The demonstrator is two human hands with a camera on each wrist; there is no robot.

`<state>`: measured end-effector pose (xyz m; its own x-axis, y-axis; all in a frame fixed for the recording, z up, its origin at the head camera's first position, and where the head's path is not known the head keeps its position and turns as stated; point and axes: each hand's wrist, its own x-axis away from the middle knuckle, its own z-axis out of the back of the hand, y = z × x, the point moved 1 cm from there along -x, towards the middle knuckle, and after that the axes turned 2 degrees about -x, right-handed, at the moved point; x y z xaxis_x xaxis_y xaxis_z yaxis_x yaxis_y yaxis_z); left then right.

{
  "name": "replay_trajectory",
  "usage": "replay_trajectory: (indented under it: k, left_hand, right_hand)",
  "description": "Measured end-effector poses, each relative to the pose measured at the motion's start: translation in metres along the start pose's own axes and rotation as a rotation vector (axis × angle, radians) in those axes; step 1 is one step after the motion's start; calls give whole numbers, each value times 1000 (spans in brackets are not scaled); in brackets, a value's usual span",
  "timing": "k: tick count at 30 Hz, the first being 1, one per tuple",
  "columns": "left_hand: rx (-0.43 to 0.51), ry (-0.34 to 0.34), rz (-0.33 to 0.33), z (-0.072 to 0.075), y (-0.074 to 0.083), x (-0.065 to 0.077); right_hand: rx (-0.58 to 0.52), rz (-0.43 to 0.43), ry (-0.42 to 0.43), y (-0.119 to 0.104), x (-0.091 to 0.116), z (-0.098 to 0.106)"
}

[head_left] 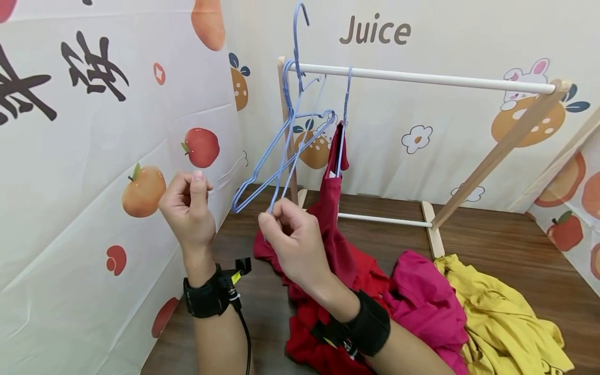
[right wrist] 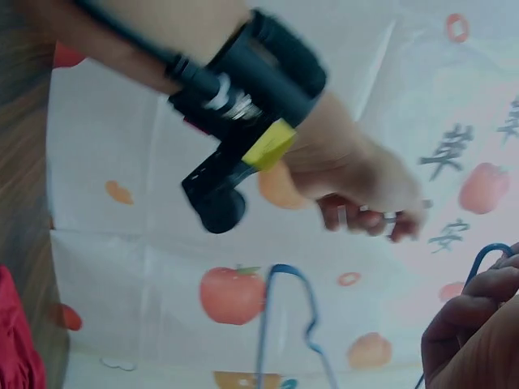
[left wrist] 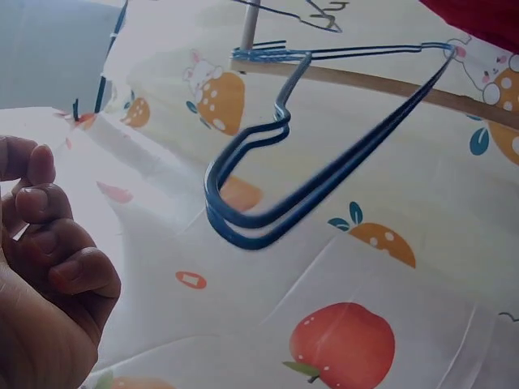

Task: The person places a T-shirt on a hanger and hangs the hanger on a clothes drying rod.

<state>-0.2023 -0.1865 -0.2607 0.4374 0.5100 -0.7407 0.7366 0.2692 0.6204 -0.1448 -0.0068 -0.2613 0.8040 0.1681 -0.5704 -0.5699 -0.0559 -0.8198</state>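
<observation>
Clothes rack standing behind; blue wire hanger rising from the right hand's pinch.
Crimson garment is hanging from the rail, paired blue hangers are hanging left of it. Right fingertips are gripping the held hanger's lower end, its hook pointing up. Left hand is holding nothing, fingers loosely curling beside the hangers.

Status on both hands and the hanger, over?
Left hand curled, empty. Right hand pinching blue hanger, hook off the rail. Other hangers close by.
</observation>
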Motion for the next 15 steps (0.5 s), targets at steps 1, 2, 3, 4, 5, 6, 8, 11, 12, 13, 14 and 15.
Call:
replay_trajectory:
  k: [1, 2, 3, 4, 5, 6, 8, 11, 12, 13, 14, 15]
  left_hand:
    - [0, -9, -2, -1, 1, 1]
    - [0, -16, -4, -2, 1, 1]
    - [1, -19, -7, -3, 2, 2]
    - [4, -22, -9, -4, 2, 3]
    - [7, -22, -13, -5, 3, 3]
    - [12, -25, -19, -7, 4, 4]
    - [25, -36, -36, -10, 6, 5]
    - [40, -78, -72, -15, 8, 6]
    - [46, -97, -83, -18, 9, 7]
    - [51, -115, -91, -20, 10, 9]
    - [52, -132, -97, -23, 10, 10]
    - [54, -150, -100, -25, 11, 11]
  right_hand:
    - [-14, 7, -10, -4, 5, 4]
    - [-27, 18, -17, -8, 11, 8]
    - [-39, 33, -27, -13, 17, 14]
    - [-55, 49, -40, -17, 23, 19]
    - [-69, 68, -52, -22, 28, 26]
    - [-88, 93, -63, -27, 35, 33]
    - [-123, 152, -88, -35, 47, 49]
    - [-199, 225, -124, -40, 67, 78]
    - [-230, 248, -138, -39, 74, 89]
    - [-256, 266, -157, -36, 82, 100]
    - [-296, 287, -182, -27, 92, 114]
    - [-342, 310, -209, -24, 98, 125]
